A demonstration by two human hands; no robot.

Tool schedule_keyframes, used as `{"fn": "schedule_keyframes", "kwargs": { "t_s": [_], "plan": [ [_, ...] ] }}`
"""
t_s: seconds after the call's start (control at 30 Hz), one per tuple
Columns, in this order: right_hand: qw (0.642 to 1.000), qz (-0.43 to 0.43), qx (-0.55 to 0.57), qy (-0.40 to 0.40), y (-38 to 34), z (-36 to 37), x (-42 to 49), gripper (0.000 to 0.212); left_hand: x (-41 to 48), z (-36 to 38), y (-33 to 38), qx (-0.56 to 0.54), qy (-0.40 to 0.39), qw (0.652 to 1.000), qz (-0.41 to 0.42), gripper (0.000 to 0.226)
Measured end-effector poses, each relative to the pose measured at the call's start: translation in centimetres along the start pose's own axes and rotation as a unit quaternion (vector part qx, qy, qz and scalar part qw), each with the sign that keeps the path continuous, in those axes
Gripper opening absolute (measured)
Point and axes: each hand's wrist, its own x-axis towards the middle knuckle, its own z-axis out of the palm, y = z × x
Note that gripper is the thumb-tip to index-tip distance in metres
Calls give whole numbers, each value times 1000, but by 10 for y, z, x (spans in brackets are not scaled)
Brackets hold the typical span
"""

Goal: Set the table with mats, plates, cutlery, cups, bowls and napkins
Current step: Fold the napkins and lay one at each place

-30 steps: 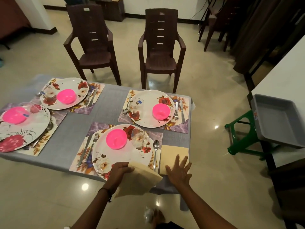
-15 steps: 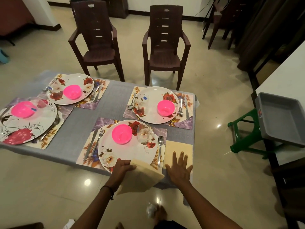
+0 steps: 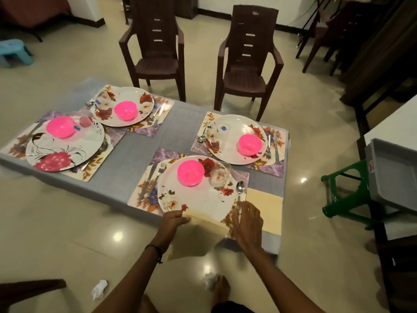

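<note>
So your right hand has come off the laid napkin: half a second back it was flat on it, smoothing it down, and now it's slid left toward the spare napkins that your left hand is gripping by their top edge, hanging just off the near edge of the table. The right hand's fingers are loose and spread with nothing in them; it's smeared with motion, so I can't tell if it's actually touching the spares yet. The laid napkin sits flat on the cloth just right of the spoon and the near plate, so that place looks finished to me. I don't see a napkin anywhere else on the table, so my guess is you're about to peel off the next one, maybe for the far right plate
</note>
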Motion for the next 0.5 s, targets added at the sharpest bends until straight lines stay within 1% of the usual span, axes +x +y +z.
{"fn": "schedule_keyframes", "kwargs": {
  "t_s": [0.03, 0.07, 0.1, 0.13, 0.2, 0.23, 0.27, 0.37, 0.43, 0.5],
  "plan": [
    [998, -15, 59, -7, -19, 4, -7, 19, -2, -9, 0, -1, -3, 1000, 11, 33],
    [992, -19, 122, -29, -42, 9, -15, 17, -3, -21, 0, 3, -5, 1000, 15, 32],
    [984, -10, 169, -54, -60, 13, -22, 18, -3, -29, 0, 1, -12, 1000, 22, 25],
    [977, -3, 201, -70, -88, 18, -31, 19, -6, -46, 0, -2, -17, 1000, 24, 17],
    [963, 29, 250, -102, -117, 28, -39, 14, -10, -62, 2, -5, -25, 999, 30, 16],
    [960, 30, 254, -115, -139, 35, -43, 8, -13, -81, 1, -9, -20, 999, 37, 18],
    [962, 24, 241, -126, -157, 46, -44, 7, -17, -102, 0, -9, -17, 999, 45, 18],
    [974, -48, 161, -154, -209, 72, -46, 22, -21, -165, -6, -21, -1, 999, 49, 8],
    [970, -97, 140, -172, -245, 88, -52, 27, -26, -207, -12, -20, 8, 999, 38, 13],
    [964, -150, 154, -158, -271, 105, -56, 26, -31, -240, -16, 2, 16, 999, 51, 20]
  ]
}}
